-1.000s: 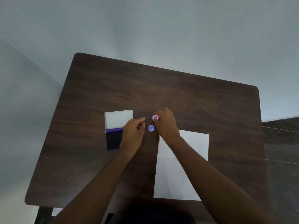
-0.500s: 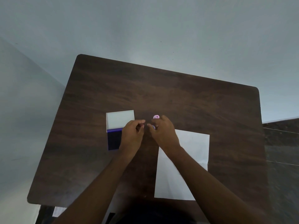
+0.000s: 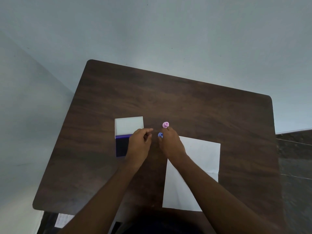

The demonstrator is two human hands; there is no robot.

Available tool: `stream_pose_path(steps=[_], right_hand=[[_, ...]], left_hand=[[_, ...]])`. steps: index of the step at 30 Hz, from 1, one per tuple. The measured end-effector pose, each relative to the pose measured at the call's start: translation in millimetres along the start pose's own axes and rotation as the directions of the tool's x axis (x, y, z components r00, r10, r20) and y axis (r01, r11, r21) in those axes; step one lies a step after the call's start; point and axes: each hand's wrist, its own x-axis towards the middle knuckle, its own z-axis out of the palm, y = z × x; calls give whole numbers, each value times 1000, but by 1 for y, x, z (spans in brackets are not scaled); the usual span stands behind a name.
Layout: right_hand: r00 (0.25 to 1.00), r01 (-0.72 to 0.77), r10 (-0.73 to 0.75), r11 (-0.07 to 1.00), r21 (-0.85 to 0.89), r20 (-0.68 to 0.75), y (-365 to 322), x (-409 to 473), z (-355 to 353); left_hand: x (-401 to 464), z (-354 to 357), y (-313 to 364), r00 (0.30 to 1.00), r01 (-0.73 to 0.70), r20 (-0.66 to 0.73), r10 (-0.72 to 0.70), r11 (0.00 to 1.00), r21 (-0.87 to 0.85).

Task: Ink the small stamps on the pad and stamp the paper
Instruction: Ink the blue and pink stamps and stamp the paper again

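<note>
A small pink stamp (image 3: 165, 124) stands on the dark wooden table (image 3: 194, 105). Just in front of it is a small blue stamp (image 3: 160, 135), which the fingertips of my right hand (image 3: 170, 145) pinch from the near side. My left hand (image 3: 139, 144) hovers a little left of the blue stamp with loosely curled fingers, and I see nothing in it. It covers the right part of the open ink pad (image 3: 121, 147), whose white lid (image 3: 129, 125) lies flat behind it. The white paper (image 3: 200, 159) lies under my right forearm.
The table's far half holds nothing, and pale walls stand behind and to the left. A dark floor shows past the table's right edge. Something white and patterned (image 3: 63, 220) lies below the table's near left corner.
My right hand left the pink stamp and drew back onto the blue stamp, now at its fingertips. My left hand stayed by the ink pad.
</note>
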Motion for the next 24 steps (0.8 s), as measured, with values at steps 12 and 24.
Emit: stream_pose_path(steps=[12, 24], right_hand=[[997, 65, -39, 886, 459, -66, -9, -20, -37], [992, 0, -101, 621, 784, 80, -12, -37, -40]], left_hand=[[-2, -11, -1, 999, -3, 49, 7, 996, -85], [-15, -28, 4, 1000, -30, 3, 31, 970, -239]])
